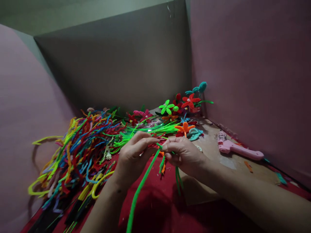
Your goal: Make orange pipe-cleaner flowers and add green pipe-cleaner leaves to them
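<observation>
Around the back and sides, it's walls first: a grey panel (116, 64) behind, pink panels (250, 64) to left and right. Down below, the red worktop (145, 207), and what a spread on it! A heap (73, 155) of fuzzy stems fills the left in yellow, blue, red and orange; a brown board (206, 129) lies to the right. Between them, a bright green bundle (160, 129) stretches beyond the hands.

And here come the hands, close together, mid-scene! The right hand (186, 153) has its fingers pinched on the green stem (139, 187), which slants down to the bottom edge. The left hand (136, 158) meets it at the same spot, fingers bent in, though the blur means I can't tell whether they're clamped.

Over on the board, the pink tool (243, 151) lies near the right panel. Smaller now: a red flower (190, 101), an orange flower (185, 128), a green flower (166, 107), all beyond the hands. Smallest, an orange scrap (248, 166) below the tool.
</observation>
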Demonstrator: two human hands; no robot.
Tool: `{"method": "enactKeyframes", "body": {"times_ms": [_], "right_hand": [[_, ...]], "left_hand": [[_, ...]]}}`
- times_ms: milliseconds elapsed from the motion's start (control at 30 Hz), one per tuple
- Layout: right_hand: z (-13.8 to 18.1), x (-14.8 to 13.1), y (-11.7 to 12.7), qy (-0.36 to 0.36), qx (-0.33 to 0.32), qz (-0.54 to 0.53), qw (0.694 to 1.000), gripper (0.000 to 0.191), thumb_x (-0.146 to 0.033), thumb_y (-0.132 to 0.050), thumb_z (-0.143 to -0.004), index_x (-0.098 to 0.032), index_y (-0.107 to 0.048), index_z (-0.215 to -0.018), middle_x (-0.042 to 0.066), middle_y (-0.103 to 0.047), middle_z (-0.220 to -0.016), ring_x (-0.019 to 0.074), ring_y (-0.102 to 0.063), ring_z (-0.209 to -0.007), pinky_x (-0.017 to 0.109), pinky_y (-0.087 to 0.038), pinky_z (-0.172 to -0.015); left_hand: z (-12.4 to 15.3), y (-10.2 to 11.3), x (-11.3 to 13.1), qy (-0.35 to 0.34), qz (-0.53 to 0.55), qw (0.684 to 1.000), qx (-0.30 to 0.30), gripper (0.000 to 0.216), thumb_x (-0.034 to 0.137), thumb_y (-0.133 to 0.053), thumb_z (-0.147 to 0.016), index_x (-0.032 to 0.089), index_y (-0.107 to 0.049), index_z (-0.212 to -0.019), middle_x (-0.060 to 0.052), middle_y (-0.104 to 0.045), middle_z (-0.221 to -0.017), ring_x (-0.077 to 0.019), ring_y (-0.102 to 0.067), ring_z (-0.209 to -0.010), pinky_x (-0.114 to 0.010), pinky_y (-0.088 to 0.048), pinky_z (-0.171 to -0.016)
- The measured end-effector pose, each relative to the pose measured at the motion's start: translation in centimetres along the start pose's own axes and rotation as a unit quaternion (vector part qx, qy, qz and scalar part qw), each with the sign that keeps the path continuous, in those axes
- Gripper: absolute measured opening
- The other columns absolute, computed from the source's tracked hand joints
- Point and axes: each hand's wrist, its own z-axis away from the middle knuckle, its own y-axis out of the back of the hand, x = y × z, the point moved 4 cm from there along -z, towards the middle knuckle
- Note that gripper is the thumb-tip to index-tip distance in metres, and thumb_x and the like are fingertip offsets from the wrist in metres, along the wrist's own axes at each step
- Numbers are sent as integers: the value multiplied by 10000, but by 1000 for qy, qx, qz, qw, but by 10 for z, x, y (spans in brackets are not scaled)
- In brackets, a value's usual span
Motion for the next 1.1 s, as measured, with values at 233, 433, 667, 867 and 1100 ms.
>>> {"method": "enactKeyframes", "body": {"times_ms": [233, 433, 667, 867, 1100], "right_hand": [[1, 2, -6, -22, -16, -15, 1000, 155, -122, -545, -555, -162, -452, -437, -64, -404, -358, 17, -223, -306, 206, -83, -343], [5, 2, -8, -10, 3, 8, 1000, 159, -133, -547, -534, -176, -442, -423, -80, -344, -331, 25, -203, -316, 213, -90, -348], [11, -11, -7, 87, 51, 134, 986, 104, -150, -545, -620, -165, -508, -524, -60, -414, -444, 57, -316, -417, 214, -230, -415], [25, -28, -14, 230, 109, 323, 912, 166, -126, -488, -688, -179, -463, -532, -35, -440, -508, 89, -382, -508, 236, -317, -518], [31, -41, -20, 286, 138, 453, 833, 171, -145, -487, -735, -172, -510, -568, -8, -487, -518, 102, -417, -507, 255, -293, -513]], "left_hand": [[1, -7, 8, -43, -7, 997, -70, 127, 145, -485, -841, 173, -590, -776, -39, -585, -816, -103, -562, -730, -193, -450, -639], [5, -12, 12, -45, -78, 987, -135, 157, 140, -391, -864, 185, -491, -751, -25, -541, -740, -117, -487, -655, -232, -391, -596], [-13, -6, 19, 141, -33, 975, -167, 171, 200, -486, -780, 172, -456, -614, 29, -440, -566, -91, -376, -520, -220, -299, -495], [-15, -15, 9, 435, 277, 837, -182, 257, 289, -588, -678, 173, -408, -538, 80, -287, -435, -44, -211, -392, -199, -155, -384], [-18, -18, 10, 506, 412, 741, -158, 231, 204, -661, -565, 150, -449, -493, 77, -307, -389, -32, -245, -352, -195, -168, -366]]}}
